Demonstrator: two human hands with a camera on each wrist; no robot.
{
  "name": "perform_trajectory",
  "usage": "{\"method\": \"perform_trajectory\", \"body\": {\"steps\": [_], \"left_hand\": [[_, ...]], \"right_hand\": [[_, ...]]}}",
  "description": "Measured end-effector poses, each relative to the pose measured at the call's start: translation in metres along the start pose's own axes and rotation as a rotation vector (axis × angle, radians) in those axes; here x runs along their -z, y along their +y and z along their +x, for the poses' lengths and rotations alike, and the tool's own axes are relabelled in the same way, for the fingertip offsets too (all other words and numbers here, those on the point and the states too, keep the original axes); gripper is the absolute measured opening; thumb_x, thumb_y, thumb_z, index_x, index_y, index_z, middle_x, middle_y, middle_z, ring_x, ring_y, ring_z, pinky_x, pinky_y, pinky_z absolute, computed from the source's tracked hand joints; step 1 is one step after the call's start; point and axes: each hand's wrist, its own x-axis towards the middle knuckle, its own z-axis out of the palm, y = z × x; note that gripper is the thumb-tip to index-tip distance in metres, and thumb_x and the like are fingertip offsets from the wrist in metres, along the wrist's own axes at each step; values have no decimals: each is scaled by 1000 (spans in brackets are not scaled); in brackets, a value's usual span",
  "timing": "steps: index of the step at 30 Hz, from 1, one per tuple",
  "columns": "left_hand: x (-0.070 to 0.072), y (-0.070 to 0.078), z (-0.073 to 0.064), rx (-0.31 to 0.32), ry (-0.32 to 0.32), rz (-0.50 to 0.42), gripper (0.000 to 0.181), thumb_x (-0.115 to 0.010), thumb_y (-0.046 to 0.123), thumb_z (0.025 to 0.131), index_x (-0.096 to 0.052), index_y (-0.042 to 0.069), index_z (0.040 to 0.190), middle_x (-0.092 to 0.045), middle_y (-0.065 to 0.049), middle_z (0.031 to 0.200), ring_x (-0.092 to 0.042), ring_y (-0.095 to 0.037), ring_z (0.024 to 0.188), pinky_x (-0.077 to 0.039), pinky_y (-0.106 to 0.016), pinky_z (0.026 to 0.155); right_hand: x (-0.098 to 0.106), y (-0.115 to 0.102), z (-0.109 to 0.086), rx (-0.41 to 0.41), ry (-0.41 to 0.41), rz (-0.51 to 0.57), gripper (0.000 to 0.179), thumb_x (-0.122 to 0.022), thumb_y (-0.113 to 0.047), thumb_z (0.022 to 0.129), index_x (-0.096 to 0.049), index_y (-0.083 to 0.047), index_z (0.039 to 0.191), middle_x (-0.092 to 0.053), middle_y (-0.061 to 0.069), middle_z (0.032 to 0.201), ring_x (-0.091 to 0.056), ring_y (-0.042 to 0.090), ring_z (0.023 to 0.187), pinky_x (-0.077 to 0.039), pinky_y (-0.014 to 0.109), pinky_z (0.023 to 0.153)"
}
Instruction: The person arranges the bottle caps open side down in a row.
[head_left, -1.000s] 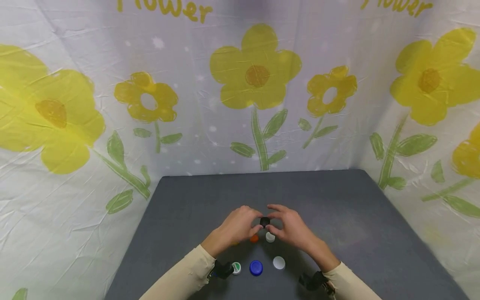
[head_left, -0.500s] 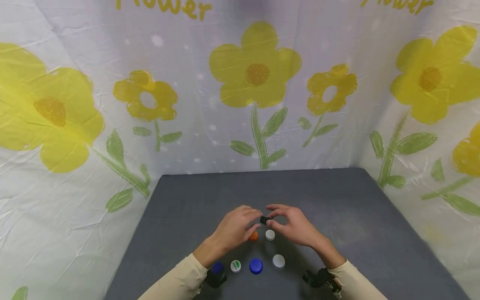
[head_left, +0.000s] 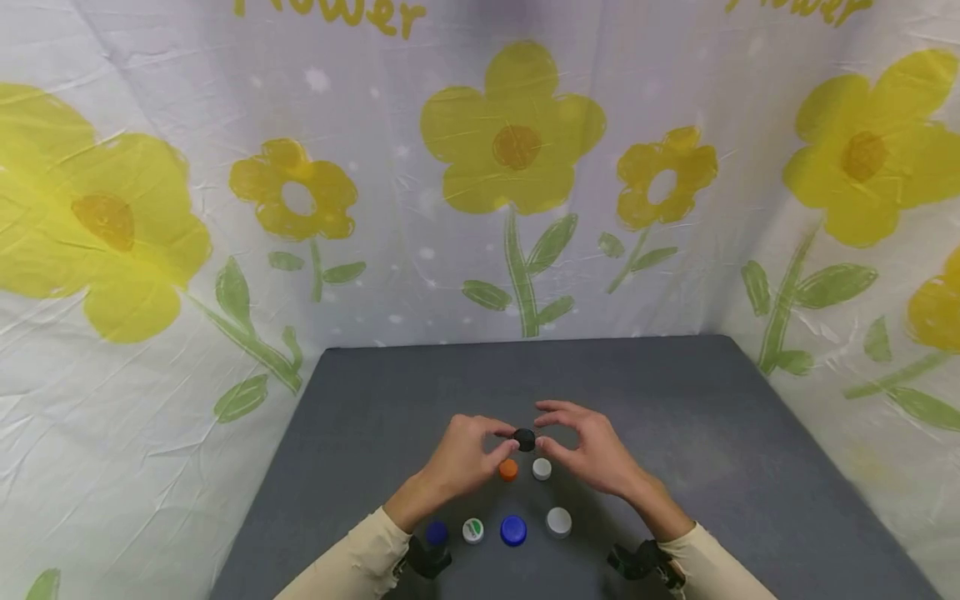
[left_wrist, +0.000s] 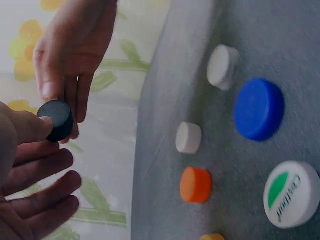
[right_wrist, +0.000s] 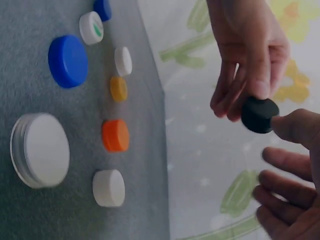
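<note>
A small round black cap [head_left: 524, 439] is up in the air between the two hands. My left hand [head_left: 461, 454] pinches it between thumb and index finger; in the left wrist view the thumb lies on the face of the cap [left_wrist: 56, 120]. My right hand [head_left: 592, 450] is just to the right, its fingers spread and relaxed. Its thumb tip comes right to the cap's edge in the right wrist view, where the black cap [right_wrist: 259, 115] faces the camera. Below the hands, an orange cap [head_left: 508, 470] and a small white cap [head_left: 542, 469] lie on the table.
Nearer the body lie a large white cap [head_left: 558, 522], a blue cap [head_left: 513, 530], a white cap with green print [head_left: 473, 531] and a dark blue cap [head_left: 437, 533]. A yellow cap [right_wrist: 119, 89] also lies on the grey table [head_left: 675, 400]. A flower-printed curtain [head_left: 405, 292] surrounds it.
Half a second ago the right hand held the black cap tilted, the left fingers parted from it. Now the left hand pinches it, its round side showing, and the right fingers have opened away.
</note>
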Motion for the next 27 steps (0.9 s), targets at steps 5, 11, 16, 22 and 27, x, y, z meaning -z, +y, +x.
{"method": "perform_trajectory", "body": {"steps": [5, 11, 16, 22, 27], "left_hand": [[7, 1, 2, 180, -37, -216, 13, -71, 30, 93, -79, 21, 97, -77, 10, 91, -72, -5, 84, -59, -32, 78], [13, -1, 5, 292, -90, -298, 17, -70, 40, 93, -79, 26, 96, -76, 12, 90, -70, -3, 80, -57, -27, 74], [9, -3, 6, 295, -141, -328, 22, -68, 45, 93, -79, 27, 95, -76, 11, 90, -72, -10, 84, -57, -30, 76], [3, 3, 11, 249, -191, -299, 31, -65, 44, 96, -78, 18, 106, -78, 3, 100, -73, -14, 89, -58, -27, 79], [-3, 14, 20, 128, -148, -185, 32, -69, 34, 96, -74, 14, 119, -76, -2, 110, -72, -10, 93, -57, -27, 83]], "right_hand": [[0, 0, 1, 156, 91, -108, 38, -80, -25, 86, -69, -23, 122, -60, 1, 141, -58, 21, 129, -53, 45, 95], [-2, -4, 2, 228, 117, -128, 43, -82, -21, 85, -68, -21, 125, -59, 3, 140, -56, 23, 130, -54, 45, 94], [-6, -3, -1, 258, 136, -130, 37, -80, -21, 86, -71, -18, 122, -62, 6, 138, -56, 25, 130, -54, 46, 94], [-3, -1, -4, 261, 163, -163, 33, -80, -20, 86, -72, -15, 117, -63, 6, 135, -58, 25, 127, -54, 46, 93], [5, 3, -9, 222, 187, -180, 32, -81, -19, 85, -73, -12, 114, -63, 7, 135, -61, 25, 124, -55, 45, 91]]}}
